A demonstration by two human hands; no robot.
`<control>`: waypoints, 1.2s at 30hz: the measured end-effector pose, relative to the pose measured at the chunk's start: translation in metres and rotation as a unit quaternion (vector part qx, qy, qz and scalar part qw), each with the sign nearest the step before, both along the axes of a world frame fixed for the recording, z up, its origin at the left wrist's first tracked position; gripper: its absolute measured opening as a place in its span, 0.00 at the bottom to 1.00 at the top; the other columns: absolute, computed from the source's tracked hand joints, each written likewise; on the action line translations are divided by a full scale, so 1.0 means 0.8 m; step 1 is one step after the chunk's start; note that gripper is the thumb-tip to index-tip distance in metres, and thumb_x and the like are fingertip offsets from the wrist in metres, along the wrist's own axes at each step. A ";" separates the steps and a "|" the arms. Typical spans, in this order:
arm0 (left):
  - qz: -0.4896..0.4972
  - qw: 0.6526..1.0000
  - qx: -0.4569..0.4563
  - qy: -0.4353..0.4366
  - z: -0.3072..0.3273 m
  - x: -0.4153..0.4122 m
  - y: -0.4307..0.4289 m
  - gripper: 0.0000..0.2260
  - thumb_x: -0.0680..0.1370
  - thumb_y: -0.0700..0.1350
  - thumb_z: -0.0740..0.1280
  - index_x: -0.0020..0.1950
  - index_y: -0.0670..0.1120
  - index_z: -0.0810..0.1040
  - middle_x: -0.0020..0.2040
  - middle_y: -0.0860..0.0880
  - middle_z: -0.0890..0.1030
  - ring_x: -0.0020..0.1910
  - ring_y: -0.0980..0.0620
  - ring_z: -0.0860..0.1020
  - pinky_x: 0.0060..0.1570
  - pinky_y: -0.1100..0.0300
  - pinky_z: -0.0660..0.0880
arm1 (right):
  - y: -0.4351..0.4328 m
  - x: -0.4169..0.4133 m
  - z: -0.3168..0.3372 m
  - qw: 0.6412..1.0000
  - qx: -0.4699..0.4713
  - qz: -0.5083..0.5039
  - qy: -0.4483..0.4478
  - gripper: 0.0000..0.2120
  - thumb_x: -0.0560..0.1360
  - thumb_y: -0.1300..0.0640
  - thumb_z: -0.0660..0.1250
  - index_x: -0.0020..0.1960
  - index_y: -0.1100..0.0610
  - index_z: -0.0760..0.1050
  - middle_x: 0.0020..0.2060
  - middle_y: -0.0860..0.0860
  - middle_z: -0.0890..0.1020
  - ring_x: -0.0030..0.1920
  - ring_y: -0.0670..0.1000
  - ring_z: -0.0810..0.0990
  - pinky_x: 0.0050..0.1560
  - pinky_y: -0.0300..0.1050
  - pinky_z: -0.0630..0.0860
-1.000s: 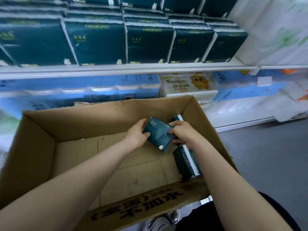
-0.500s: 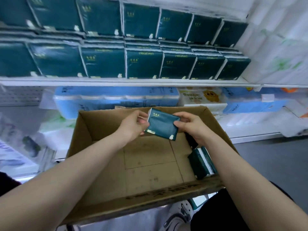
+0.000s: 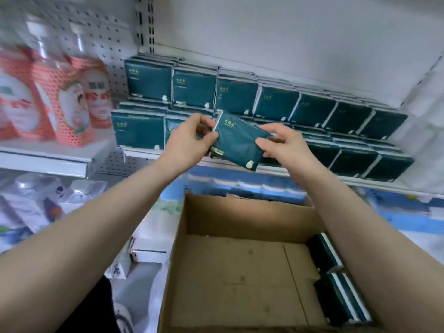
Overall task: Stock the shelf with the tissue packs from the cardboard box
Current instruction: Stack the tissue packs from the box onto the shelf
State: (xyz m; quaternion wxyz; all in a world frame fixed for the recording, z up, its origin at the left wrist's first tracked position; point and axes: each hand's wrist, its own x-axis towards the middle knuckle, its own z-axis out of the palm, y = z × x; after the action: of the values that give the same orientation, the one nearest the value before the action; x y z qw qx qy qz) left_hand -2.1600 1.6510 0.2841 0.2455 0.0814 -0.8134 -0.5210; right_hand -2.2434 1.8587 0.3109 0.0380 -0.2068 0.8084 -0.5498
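A dark green tissue pack (image 3: 237,143) is held up in front of the shelf (image 3: 312,175), tilted. My left hand (image 3: 192,138) pinches its left edge and my right hand (image 3: 278,143) grips its right edge. Behind it, rows of identical green packs (image 3: 310,111) stand stacked on the shelf in two tiers. Below my arms sits the open cardboard box (image 3: 240,222). A few more green packs (image 3: 336,284) lie along its right wall, partly hidden by my right forearm.
Red and white bottle packs (image 3: 60,92) stand on a shelf at the left, in front of a pegboard wall. Blue and white tissue bundles (image 3: 252,186) fill the lower shelf behind the box. A white wall of paper rolls (image 3: 427,116) bounds the right.
Both hands have lifted the tissue pack out of the box and up to the level of the stocked shelf. The view has tilted upward and shifted left.
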 end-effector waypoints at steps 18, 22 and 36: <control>0.180 0.983 -0.004 0.048 0.038 -0.004 -0.196 0.17 0.79 0.41 0.64 0.68 0.45 0.74 0.59 0.49 0.80 0.57 0.52 0.77 0.63 0.57 0.72 | -0.276 -0.038 0.045 0.979 0.016 0.039 0.198 0.15 0.76 0.61 0.71 0.59 0.46 0.79 0.46 0.37 0.75 0.49 0.47 0.81 0.59 0.47 0.78; 0.188 0.981 -0.014 0.035 0.035 -0.017 -0.210 0.19 0.79 0.41 0.64 0.71 0.44 0.72 0.62 0.45 0.79 0.61 0.48 0.77 0.65 0.52 0.72 | -0.303 -0.052 0.043 0.975 0.010 0.036 0.218 0.16 0.76 0.63 0.70 0.58 0.46 0.80 0.49 0.41 0.77 0.48 0.48 0.81 0.57 0.46 0.79; 0.217 0.970 -0.104 -0.040 0.020 -0.039 -0.216 0.16 0.77 0.43 0.64 0.64 0.44 0.75 0.55 0.42 0.82 0.55 0.41 0.79 0.56 0.49 0.76 | -0.320 -0.072 0.018 0.969 0.028 0.024 0.244 0.22 0.76 0.66 0.68 0.65 0.47 0.77 0.55 0.52 0.76 0.44 0.44 0.77 0.56 0.38 0.76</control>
State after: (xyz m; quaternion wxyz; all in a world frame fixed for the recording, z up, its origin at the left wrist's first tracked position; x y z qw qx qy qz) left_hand -2.1912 1.4783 0.3000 0.3266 0.2508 -0.8355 -0.3638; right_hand -2.3012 1.6029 0.3251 -0.1415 -0.3534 0.8030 -0.4585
